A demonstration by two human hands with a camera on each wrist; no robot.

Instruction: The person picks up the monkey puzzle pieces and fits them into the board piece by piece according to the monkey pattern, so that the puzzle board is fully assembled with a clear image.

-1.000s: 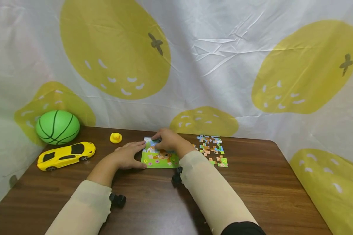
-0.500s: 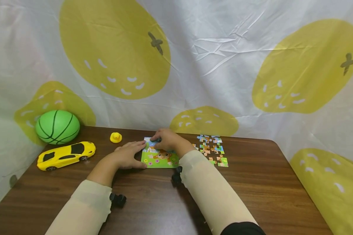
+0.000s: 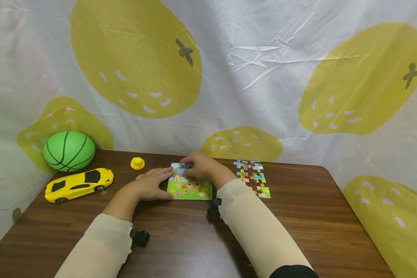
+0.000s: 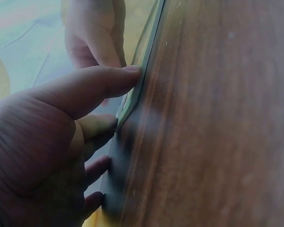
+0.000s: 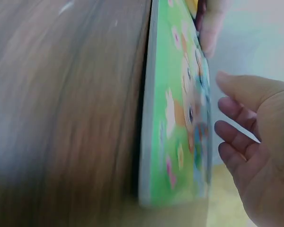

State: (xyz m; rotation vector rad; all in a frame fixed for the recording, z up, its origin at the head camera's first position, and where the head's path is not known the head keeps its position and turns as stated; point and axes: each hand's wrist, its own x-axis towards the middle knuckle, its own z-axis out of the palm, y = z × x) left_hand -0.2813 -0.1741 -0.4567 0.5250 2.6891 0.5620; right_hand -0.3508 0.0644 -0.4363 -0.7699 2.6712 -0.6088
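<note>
A green picture puzzle board (image 3: 189,186) lies flat on the brown table (image 3: 299,216). My left hand (image 3: 153,183) rests flat beside the board's left edge, fingers straight, its thumb touching the rim (image 4: 132,94). At the board's far edge my right hand (image 3: 199,165) has curled fingers that pinch a small dark puzzle piece (image 3: 188,165). In the right wrist view the board (image 5: 175,118) shows edge-on, with the right hand's fingers (image 5: 229,132) loosely curled just over its picture. The piece itself is hidden there.
Several loose puzzle pieces (image 3: 253,177) lie in a group right of the board. A yellow toy car (image 3: 79,183), a green ball (image 3: 68,150) and a small yellow duck (image 3: 137,163) sit at the table's left. A patterned sheet (image 3: 250,77) hangs close behind.
My right forearm has shifted slightly to the right, and the fingertips with the dark piece have nudged along the board's far edge. The left hand has stayed put.
</note>
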